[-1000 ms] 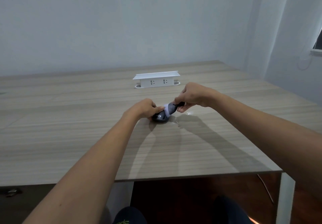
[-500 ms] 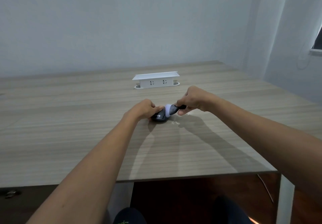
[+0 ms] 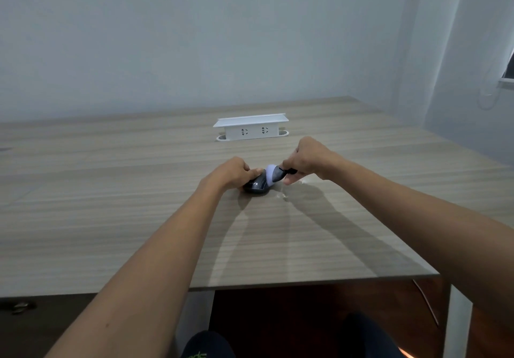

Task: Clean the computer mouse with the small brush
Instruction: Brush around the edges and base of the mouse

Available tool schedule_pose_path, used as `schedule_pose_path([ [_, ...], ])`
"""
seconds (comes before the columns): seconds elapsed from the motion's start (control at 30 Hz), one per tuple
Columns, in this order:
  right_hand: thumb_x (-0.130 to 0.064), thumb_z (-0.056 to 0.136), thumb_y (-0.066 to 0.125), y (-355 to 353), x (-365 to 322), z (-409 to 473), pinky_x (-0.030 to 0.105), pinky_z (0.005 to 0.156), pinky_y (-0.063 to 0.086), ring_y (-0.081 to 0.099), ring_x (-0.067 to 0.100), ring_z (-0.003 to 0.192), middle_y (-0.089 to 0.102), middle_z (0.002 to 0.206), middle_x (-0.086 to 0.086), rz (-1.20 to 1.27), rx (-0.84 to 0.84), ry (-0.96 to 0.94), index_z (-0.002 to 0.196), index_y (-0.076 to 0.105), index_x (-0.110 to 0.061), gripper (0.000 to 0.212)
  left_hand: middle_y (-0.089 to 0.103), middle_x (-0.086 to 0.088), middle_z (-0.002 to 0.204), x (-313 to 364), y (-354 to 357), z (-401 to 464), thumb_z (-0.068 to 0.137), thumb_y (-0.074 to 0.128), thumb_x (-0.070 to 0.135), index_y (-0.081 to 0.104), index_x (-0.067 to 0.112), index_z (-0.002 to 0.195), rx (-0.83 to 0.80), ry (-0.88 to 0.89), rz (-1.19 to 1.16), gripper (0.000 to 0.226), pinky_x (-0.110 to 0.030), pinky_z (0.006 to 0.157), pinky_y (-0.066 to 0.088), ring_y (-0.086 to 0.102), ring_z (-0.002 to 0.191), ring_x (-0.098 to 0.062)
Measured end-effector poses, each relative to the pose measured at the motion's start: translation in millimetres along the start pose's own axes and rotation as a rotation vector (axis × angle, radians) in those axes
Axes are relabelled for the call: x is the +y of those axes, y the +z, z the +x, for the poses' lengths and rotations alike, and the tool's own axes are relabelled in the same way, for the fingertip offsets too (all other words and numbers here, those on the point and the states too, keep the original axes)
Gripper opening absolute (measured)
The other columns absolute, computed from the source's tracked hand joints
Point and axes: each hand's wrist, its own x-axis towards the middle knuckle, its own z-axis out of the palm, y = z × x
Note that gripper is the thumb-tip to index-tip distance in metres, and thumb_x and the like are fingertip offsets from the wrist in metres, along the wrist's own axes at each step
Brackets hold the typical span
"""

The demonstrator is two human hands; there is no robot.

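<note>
A black computer mouse [image 3: 257, 187] lies on the wooden table [image 3: 139, 218] near its middle. My left hand [image 3: 232, 171] grips the mouse's left side and pins it to the tabletop. My right hand [image 3: 308, 158] holds a small brush [image 3: 274, 174] with a dark grey head and pale bristles. The bristles rest on the mouse's upper right side. The brush handle is mostly hidden inside my fingers.
A white pop-up socket box [image 3: 251, 128] stands on the table behind the hands. Small pale specks [image 3: 283, 196] lie on the wood just right of the mouse. The table's front edge [image 3: 306, 281] is close to me, with my knees below it.
My right hand and the brush have shifted slightly back and up along the mouse. My left hand keeps its grip on the mouse.
</note>
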Motion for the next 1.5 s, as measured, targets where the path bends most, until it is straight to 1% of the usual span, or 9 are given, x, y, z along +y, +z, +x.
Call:
schedule_pose_path([
  [0.1,-0.003,0.083,0.071,1,-3,-3,0.032,0.082,0.06,0.077,0.025,0.068,0.076,0.067,0.014,-0.016,-0.088,0.023,0.097,0.069,0.014,0.022,0.063,-0.016,0.087,0,0,2,0.101,0.054,0.051,0.073,-0.008,0.108,-0.002,0.006,0.008,0.062,-0.033,0.077,0.038,0.052,0.081,-0.026],
  [0.2,0.0,0.088,0.07,1,-10,-10,0.023,0.066,0.062,0.076,0.023,0.062,0.075,0.064,0.014,0.083,-0.235,0.08,0.094,0.063,0.016,0.018,0.074,-0.021,0.104,1,0,3,0.102,0.053,0.052,0.075,-0.004,0.11,-0.015,0.007,0.02,0.061,-0.033,0.08,0.043,0.058,0.086,-0.026],
  [0.47,-0.005,0.08,0.074,1,-11,-7,0.03,0.071,0.053,0.074,0.022,0.071,0.077,0.077,0.016,-0.187,0.029,-0.053,0.082,0.076,-0.001,0.005,0.057,-0.012,0.081,0,1,2,0.101,0.054,0.052,0.074,-0.007,0.105,0.005,0.005,0.007,0.062,-0.033,0.074,0.036,0.049,0.079,-0.026],
  [0.7,-0.009,0.086,0.074,-8,-8,-10,0.016,0.067,0.059,0.076,0.014,0.064,0.078,0.071,0.009,-0.142,-0.216,-0.05,0.099,0.074,0.01,0.023,0.062,-0.013,0.087,-4,1,7,0.1,0.054,0.055,0.075,-0.005,0.108,-0.008,0.016,-0.015,0.064,-0.033,0.077,0.04,0.053,0.08,-0.026],
  [0.8,-0.007,0.084,0.074,-6,-9,-8,0.026,0.08,0.061,0.076,0.017,0.068,0.078,0.075,0.01,-0.226,-0.119,-0.071,0.099,0.074,0.008,0.022,0.064,-0.013,0.088,-5,1,6,0.1,0.054,0.055,0.076,-0.003,0.107,-0.003,0.012,-0.021,0.062,-0.033,0.077,0.04,0.054,0.081,-0.026],
  [1.0,-0.01,0.075,0.075,6,-6,-12,0.018,0.048,0.039,0.06,0.009,0.05,0.064,0.043,-0.003,-0.419,0.046,-0.148,0.088,0.08,0.004,0.02,0.064,-0.011,0.085,-6,4,5,0.099,0.055,0.054,0.078,0.002,0.105,0.004,0.014,-0.058,0.057,-0.032,0.077,0.041,0.054,0.081,-0.027],
  [1.2,-0.01,0.086,0.073,-8,-7,-11,0.021,0.078,0.06,0.073,0.01,0.057,0.076,0.065,0.006,-0.272,-0.169,-0.107,0.095,0.076,0.007,0.019,0.062,-0.011,0.082,-7,4,7,0.099,0.057,0.054,0.076,-0.002,0.102,0.009,0.01,-0.084,0.059,-0.032,0.075,0.04,0.052,0.078,-0.026],
  [1.33,-0.01,0.082,0.074,-5,-4,-4,0.031,0.089,0.056,0.065,0.004,0.047,0.071,0.059,0.003,-0.35,-0.042,-0.136,0.092,0.078,0.005,0.019,0.062,-0.008,0.078,-6,3,4,0.099,0.057,0.053,0.077,-0.001,0.099,0.009,0.013,-0.098,0.057,-0.032,0.075,0.041,0.053,0.078,-0.026],
  [1.5,-0.012,0.075,0.075,-3,4,2,0.024,0.068,0.055,0.06,0.001,0.039,0.072,0.056,0.008,-0.387,0.054,-0.204,0.071,0.08,-0.003,0.011,0.064,-0.014,0.086,-2,5,-1,0.099,0.058,0.051,0.077,-0.004,0.107,0.009,-0.002,-0.139,0.058,-0.033,0.079,0.043,0.055,0.081,-0.027],
])
